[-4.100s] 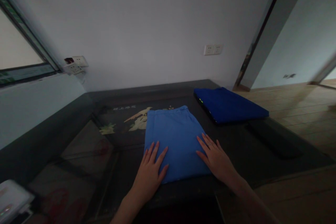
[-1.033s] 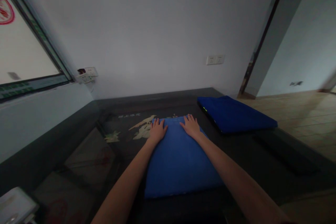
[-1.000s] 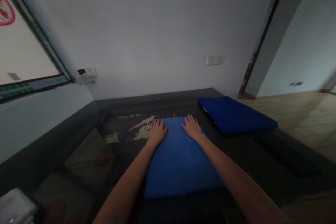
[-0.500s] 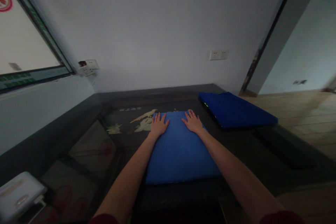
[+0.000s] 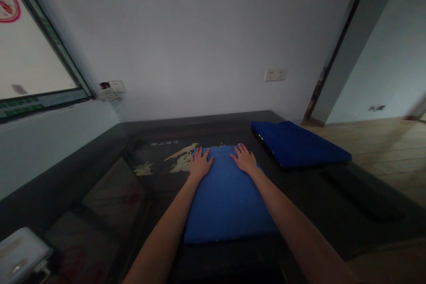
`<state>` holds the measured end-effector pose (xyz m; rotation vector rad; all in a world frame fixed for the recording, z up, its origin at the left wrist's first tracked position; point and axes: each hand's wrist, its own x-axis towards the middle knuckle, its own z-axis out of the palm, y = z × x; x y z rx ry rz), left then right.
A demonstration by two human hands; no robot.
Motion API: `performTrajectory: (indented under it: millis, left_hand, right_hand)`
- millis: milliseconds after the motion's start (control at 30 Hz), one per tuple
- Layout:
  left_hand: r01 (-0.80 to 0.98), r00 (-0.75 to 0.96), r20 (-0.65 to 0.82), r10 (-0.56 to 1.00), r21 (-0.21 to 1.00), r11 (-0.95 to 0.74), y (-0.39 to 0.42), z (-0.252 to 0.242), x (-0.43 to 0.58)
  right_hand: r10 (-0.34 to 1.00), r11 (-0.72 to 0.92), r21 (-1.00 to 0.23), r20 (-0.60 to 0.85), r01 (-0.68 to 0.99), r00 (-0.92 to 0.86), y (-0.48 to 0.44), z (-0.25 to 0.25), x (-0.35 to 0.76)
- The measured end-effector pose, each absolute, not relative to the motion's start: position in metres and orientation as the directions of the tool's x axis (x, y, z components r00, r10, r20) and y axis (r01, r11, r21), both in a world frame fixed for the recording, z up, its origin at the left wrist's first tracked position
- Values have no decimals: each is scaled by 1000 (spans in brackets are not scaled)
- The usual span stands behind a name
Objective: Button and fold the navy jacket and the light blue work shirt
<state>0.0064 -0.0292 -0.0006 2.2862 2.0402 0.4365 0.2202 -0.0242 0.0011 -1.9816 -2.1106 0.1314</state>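
A light blue folded cloth (image 5: 229,204) lies flat on the dark glossy table (image 5: 159,131) in front of me. My left hand (image 5: 200,163) rests on its far left corner, palm down with fingers spread. On the far right corner lies my right hand (image 5: 244,159), also flat and with its fingers apart. Neither hand grips anything. To the right, a darker blue folded cloth (image 5: 299,144) sits apart from both hands.
A white device with a plug (image 5: 23,255) is at the near left. A dark flat slab (image 5: 362,193) lies at the right. Behind the table stands a wall with sockets (image 5: 275,75); a window frame (image 5: 49,102) is at the left.
The view has shifted slightly, so the table and cloths appear a little lower. Both hands remain on the far corners of the light blue cloth, with hardly any movement.
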Motion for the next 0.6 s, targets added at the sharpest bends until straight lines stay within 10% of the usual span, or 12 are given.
performTrajectory:
  millis: [367, 600]
  left_hand:
    - [830, -98, 120, 988, 558, 15, 8, 30, -46]
    - [770, -141, 14, 990, 630, 101, 9, 26, -68]
  right_hand:
    - [923, 138, -473, 381, 870, 60, -33, 45, 247]
    - [996, -83, -196, -3, 977, 84, -133, 80, 299]
